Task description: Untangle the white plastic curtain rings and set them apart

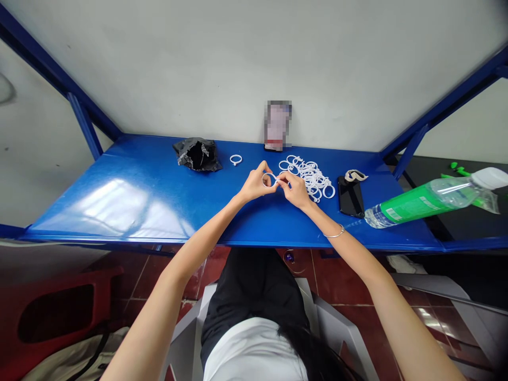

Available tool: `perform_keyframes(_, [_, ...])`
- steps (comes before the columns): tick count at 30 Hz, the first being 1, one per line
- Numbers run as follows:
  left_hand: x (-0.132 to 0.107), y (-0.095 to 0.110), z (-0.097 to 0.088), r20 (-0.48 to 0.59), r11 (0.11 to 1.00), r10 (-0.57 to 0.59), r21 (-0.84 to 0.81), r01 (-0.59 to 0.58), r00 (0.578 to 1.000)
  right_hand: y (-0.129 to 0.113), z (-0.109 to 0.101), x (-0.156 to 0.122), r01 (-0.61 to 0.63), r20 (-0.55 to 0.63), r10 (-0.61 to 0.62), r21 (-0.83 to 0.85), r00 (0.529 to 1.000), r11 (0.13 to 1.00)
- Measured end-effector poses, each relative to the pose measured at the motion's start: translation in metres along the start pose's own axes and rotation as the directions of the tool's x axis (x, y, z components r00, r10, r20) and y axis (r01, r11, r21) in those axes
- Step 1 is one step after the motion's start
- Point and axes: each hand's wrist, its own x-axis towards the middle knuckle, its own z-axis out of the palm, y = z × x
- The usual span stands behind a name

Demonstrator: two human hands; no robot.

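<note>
Left of the pile of white rings point(312, 176), the person holds a white ring point(275, 179) between both hands, just above the tabletop point(166, 196). The left hand point(254, 182) grips its rim with thumb and fingers; the right hand point(294, 189), at the pile's left edge, pinches the side nearest the pile. Whether the right fingers hold a second piece as well is too small to tell.

The likeliest slip seems to be the ring springing away, since only fingertips hold so thin a rim. A hard pull or twist at that pinch could also bend or crack it. The right hand is so close to the pile that a careless sweep might scatter it, and interlocked rings could drag one another along. The bottle point(420, 203), right of the pile, could topple if the right forearm swung outward.

Counted: one ring in the hands; one lone ring point(234, 163) left of the pile; in the pile, many overlapping rings, too tangled for an exact number. There is one black bag point(211, 159) farther left of it, one propped screen point(278, 126) behind and left of it, and one dark phone point(351, 198) and one cream strap-like piece point(356, 173) right of it, besides that single bottle.
</note>
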Motion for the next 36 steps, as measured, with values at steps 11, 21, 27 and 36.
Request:
perform_keyframes(11, [0.000,-0.002,0.000,0.004,1.000,0.004,0.011,-0.004,1.000,-0.001,-0.001,0.000,-0.013,0.023,0.013,0.004,1.000,1.000])
perform_keyframes(21, [0.002,-0.004,-0.002,-0.020,0.998,0.023,0.055,-0.022,1.000,0.001,0.001,0.000,-0.006,-0.025,0.005,-0.022,1.000,1.000])
perform_keyframes(27, [0.004,-0.002,-0.006,0.028,0.998,0.063,0.014,-0.063,0.998,0.000,-0.002,0.002,-0.020,-0.082,0.019,-0.007,0.996,1.000])
perform_keyframes(36, [0.003,-0.002,-0.007,0.107,0.973,0.052,-0.228,-0.026,0.993,-0.014,-0.004,0.004,-0.086,-0.158,0.115,0.177,0.981,0.980])
